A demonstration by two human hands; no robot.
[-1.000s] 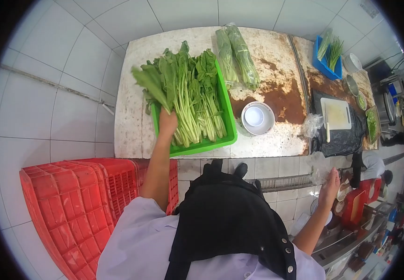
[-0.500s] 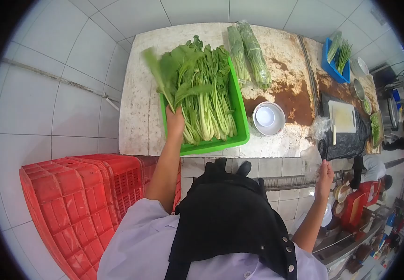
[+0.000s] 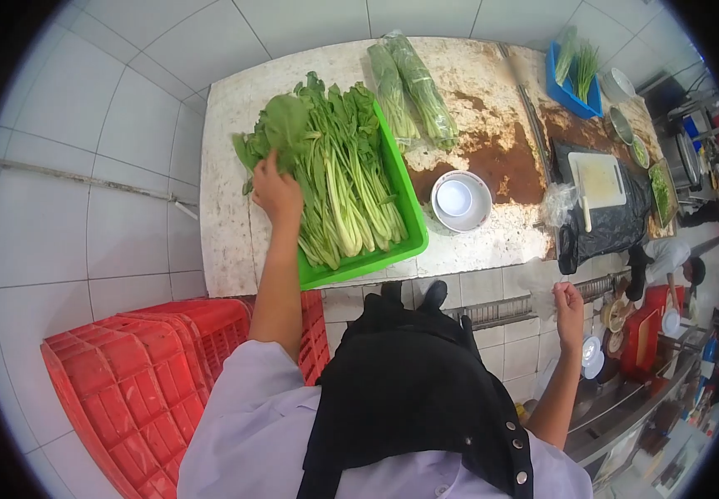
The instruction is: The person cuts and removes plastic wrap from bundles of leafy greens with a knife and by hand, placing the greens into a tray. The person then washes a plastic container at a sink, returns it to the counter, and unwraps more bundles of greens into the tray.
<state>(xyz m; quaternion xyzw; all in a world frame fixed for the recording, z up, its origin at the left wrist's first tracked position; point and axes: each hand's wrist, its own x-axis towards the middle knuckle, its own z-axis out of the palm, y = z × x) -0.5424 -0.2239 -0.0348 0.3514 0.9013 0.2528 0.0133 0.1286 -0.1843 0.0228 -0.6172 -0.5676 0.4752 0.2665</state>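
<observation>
My left hand (image 3: 276, 193) is at the left side of the leafy greens (image 3: 339, 183), its fingers closed on a leaf there. The greens lie in a green tray (image 3: 408, 200), leaves toward the wall and pale stems toward me. Out to the right, my right hand (image 3: 568, 306) pinches a thin clear plastic bag (image 3: 542, 301), which hangs beside the table's near edge. Two plastic-wrapped bundles of greens (image 3: 424, 93) rest behind the tray. Right of the tray stands a white bowl (image 3: 479, 204) with a smaller white bowl (image 3: 454, 199) inside it.
On the worn table (image 3: 228, 191) are a white cutting board (image 3: 599, 179) with a knife (image 3: 584, 208) on black plastic, and a blue basket (image 3: 561, 90) of greens. Red crates (image 3: 143, 374) stand at the lower left. Another person (image 3: 667, 256) is at the right.
My left hand has moved up from the stem ends to the leaves, and the stalk it held upright now lies over the others. My right hand still holds the plastic bag.
</observation>
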